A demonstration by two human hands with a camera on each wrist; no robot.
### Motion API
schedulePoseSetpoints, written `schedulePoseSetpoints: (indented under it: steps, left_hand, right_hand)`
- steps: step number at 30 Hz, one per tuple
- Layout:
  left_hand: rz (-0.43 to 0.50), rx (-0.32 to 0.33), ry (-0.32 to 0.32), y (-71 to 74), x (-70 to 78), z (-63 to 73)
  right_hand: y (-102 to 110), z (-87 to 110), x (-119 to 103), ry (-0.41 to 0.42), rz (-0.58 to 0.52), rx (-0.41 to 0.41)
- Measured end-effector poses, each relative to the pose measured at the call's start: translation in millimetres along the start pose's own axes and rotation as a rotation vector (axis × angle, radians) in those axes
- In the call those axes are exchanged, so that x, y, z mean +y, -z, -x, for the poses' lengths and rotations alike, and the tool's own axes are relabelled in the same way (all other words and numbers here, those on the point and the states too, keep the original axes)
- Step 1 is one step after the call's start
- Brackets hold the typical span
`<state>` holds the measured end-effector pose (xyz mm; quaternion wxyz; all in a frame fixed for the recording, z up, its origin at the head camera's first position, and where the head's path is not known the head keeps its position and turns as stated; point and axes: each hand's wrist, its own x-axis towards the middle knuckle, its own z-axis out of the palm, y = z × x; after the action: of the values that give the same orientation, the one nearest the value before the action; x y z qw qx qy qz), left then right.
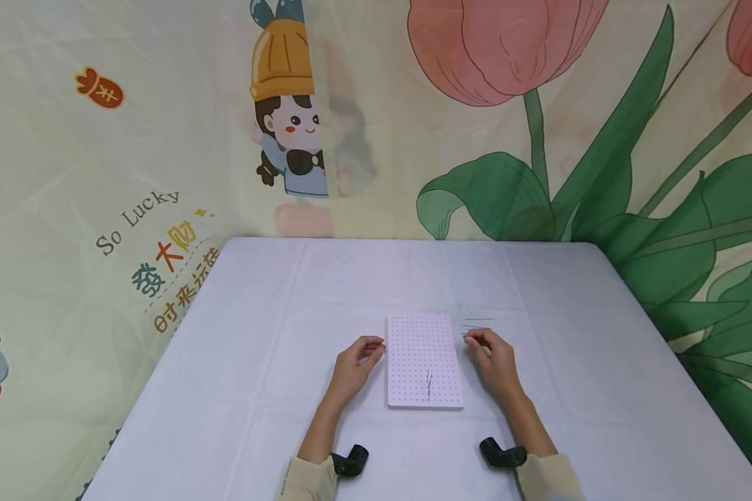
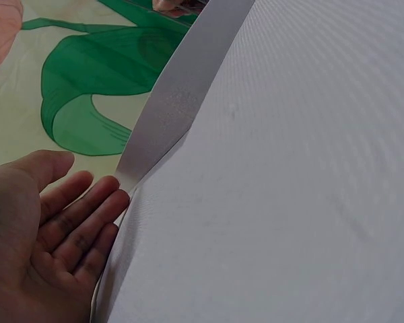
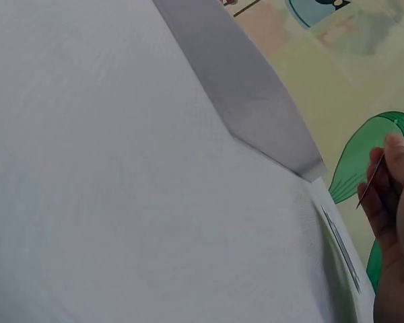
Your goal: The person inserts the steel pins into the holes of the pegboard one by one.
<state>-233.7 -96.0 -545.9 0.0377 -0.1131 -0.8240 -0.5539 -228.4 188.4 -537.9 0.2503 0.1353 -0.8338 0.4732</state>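
Note:
A white board with rows of small holes (image 1: 416,348) lies on the table, and a few thin metal needles (image 1: 429,383) stand up from its near part. My left hand (image 1: 353,367) is at the board's left edge, fingers loosely bent with nothing between them; the left wrist view shows the same hand (image 2: 57,235) beside the board's grey side (image 2: 175,101). On the other side, my right hand (image 1: 494,362) pinches one thin needle (image 3: 369,183) between thumb and fingers. Loose needles (image 1: 479,319) lie on the tabletop just beyond that hand.
A white cloth (image 1: 276,313) covers the table. Behind it hangs a printed curtain (image 1: 376,139) with tulips and a cartoon figure. Black wrist cameras are strapped at the left wrist (image 1: 351,461) and right wrist (image 1: 503,456).

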Motion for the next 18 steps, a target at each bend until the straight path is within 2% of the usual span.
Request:
schedulePoseSetpoints:
  steps: [4, 7, 15, 18]
  left_hand:
    - [0.006, -0.003, -0.013, 0.2, -0.6, -0.2]
    - [0.003, -0.004, -0.018, -0.3, -1.0, -0.8]
    - [0.002, -0.004, -0.005, -0.4, 0.5, -1.4]
    - [0.003, -0.004, -0.003, -0.5, 0.4, -1.2]
  right_hand:
    - [0, -0.2, -24, -0.121, -0.328, -0.015]
    - [-7, 2.0, -24, -0.129, -0.48, -0.06]
    - [-20, 7.2, -28, -0.117, -0.564, -0.105]
    - [-21, 8.1, -35, -0.065, -0.557, -0.161]
